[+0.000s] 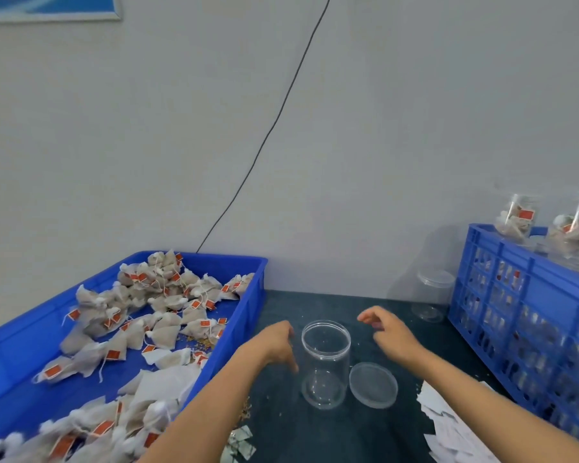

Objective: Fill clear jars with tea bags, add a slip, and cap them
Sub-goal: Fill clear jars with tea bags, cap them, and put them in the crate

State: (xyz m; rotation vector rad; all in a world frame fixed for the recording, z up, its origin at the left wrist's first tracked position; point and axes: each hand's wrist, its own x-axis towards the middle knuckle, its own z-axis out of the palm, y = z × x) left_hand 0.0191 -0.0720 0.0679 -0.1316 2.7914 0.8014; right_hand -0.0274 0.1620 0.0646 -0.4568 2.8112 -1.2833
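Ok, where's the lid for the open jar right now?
The lid lies flat on the dark table, just right of the open jar and below the right hand.

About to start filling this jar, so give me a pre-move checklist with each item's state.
1. Jar upright, mouth open: ok.
2. Jar empty: ok.
3. Lid off, lying beside the jar: ok.
4. Tea bags available in the blue tray: ok.
5. Slips at the right: ok.
6. Left hand and right hand free: ok.
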